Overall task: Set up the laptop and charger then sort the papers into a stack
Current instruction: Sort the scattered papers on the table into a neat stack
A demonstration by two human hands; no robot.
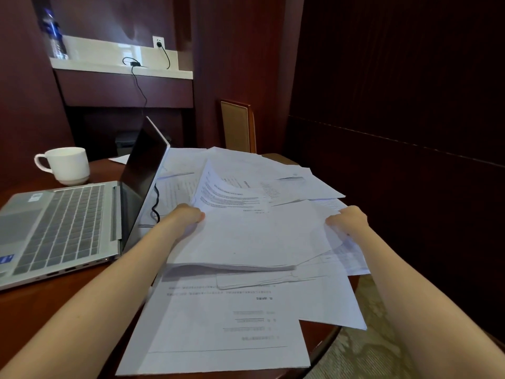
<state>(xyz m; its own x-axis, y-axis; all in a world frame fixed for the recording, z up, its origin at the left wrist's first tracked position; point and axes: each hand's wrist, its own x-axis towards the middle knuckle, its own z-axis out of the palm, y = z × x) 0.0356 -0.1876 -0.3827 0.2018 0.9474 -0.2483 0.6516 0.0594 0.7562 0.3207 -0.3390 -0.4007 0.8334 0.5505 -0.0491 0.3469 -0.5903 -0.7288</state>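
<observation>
Left hand and right hand are curled round opposite side edges of a gathered sheaf, its near edge lifted off the loose papers spread on the table. Squaring is probably best done by light, even taps before more sheets are added. The open laptop is seen at left, with its charger cable plugged into the wall socket.

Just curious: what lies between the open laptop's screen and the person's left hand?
The black charger cable, lying over loose papers, separates laptop and left hand, shown in the head view.
</observation>
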